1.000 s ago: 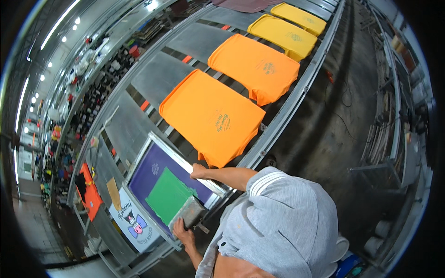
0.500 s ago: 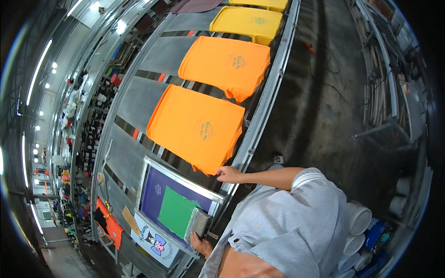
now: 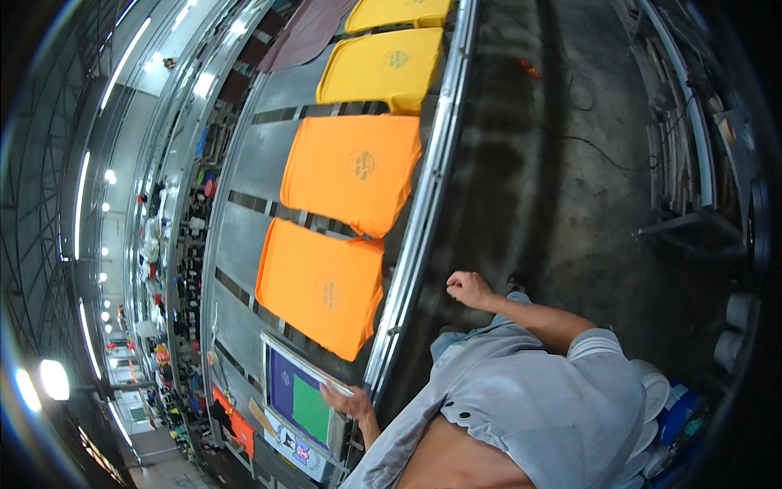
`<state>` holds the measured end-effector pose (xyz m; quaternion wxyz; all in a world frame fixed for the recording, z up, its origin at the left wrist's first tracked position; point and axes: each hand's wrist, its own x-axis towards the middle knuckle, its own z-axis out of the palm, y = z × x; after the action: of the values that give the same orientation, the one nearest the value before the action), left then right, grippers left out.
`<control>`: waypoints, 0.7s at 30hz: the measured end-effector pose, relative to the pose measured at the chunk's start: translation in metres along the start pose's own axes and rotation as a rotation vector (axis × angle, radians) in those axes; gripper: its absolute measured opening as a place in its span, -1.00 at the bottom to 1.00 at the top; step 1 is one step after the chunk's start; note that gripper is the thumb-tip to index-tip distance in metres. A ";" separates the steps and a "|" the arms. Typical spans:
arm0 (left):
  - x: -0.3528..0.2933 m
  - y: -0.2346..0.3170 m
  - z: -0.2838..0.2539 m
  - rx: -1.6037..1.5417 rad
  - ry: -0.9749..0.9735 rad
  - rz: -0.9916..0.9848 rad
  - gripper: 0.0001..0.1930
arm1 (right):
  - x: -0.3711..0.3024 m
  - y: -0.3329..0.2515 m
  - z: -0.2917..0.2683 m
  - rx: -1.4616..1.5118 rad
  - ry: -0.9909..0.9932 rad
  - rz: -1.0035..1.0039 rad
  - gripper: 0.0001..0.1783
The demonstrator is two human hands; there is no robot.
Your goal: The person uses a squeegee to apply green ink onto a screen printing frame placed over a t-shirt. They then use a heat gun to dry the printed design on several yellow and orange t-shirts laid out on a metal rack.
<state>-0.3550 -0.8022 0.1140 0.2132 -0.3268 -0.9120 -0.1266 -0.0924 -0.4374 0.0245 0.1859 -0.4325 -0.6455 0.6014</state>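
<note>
My left hand [image 3: 350, 401] is at the near right corner of a screen-printing frame [image 3: 326, 371], fingers stretched out over its metal edge. The frame's purple mesh [image 3: 283, 381] carries a block of green ink [image 3: 310, 410]. A grey squeegee-like tool [image 3: 336, 432] lies at the mesh's right side, below the hand. My right hand [image 3: 470, 289] hangs over the floor right of the table rail, fingers curled, with nothing visible in them. Beyond the frame, an orange T-shirt [image 3: 305, 281] with a small dark print lies flat on the table.
Another orange shirt [image 3: 334, 163], yellow shirts [image 3: 366, 65] and a maroon cloth [image 3: 301, 37] lie farther up the long table. A metal rail [image 3: 423, 212] runs along its right edge. A cable [image 3: 599, 147] crosses the floor. Several tubs [image 3: 652, 383] stand at the lower right.
My right hand has left the orange shirt's corner and swung right, off the table. My left hand has moved from the squeegee-like tool up to the frame's corner. The view has shifted.
</note>
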 end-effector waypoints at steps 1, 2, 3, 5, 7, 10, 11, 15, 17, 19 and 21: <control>0.025 0.055 0.005 -0.058 -0.110 0.008 -0.26 | 0.008 0.003 -0.030 -0.019 0.064 0.022 -0.73; 0.049 0.110 0.004 -0.109 -0.215 0.014 -0.26 | 0.019 0.004 -0.058 -0.035 0.121 0.040 -0.74; 0.058 0.135 0.021 -0.169 -0.201 0.078 -0.26 | 0.030 0.003 -0.084 -0.026 0.159 0.035 -0.74; 0.076 0.183 0.053 -0.300 -0.196 0.168 -0.27 | 0.051 0.006 -0.130 0.007 0.269 0.025 -0.74; 0.094 0.236 0.080 -0.400 -0.249 0.226 -0.29 | 0.069 0.010 -0.171 0.087 0.397 0.019 -0.74; 0.129 0.319 0.119 -0.506 -0.367 0.364 -0.37 | 0.097 0.031 -0.220 0.256 0.478 0.138 -0.75; 0.139 0.341 0.131 -0.534 -0.413 0.401 -0.39 | 0.106 0.039 -0.233 0.266 0.473 0.155 -0.75; 0.190 0.452 0.184 -0.705 -0.606 0.486 -0.57 | 0.147 0.082 -0.295 0.427 0.430 0.328 -0.80; 0.221 0.519 0.211 -0.774 -0.705 0.549 -0.66 | 0.157 0.141 -0.324 0.491 0.470 0.424 -0.81; 0.257 0.608 0.245 -0.883 -0.723 0.664 -0.73 | 0.149 0.232 -0.361 0.382 0.593 0.609 -0.80; 0.287 0.681 0.251 -0.962 -0.783 0.722 -0.76 | 0.105 0.290 -0.406 0.241 0.498 1.018 -0.80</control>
<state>-0.1887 -0.0403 0.0919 -0.2686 -0.6874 -0.5996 -0.3095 0.2544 -0.1337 -0.1921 0.0676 -0.7928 -0.2200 0.5644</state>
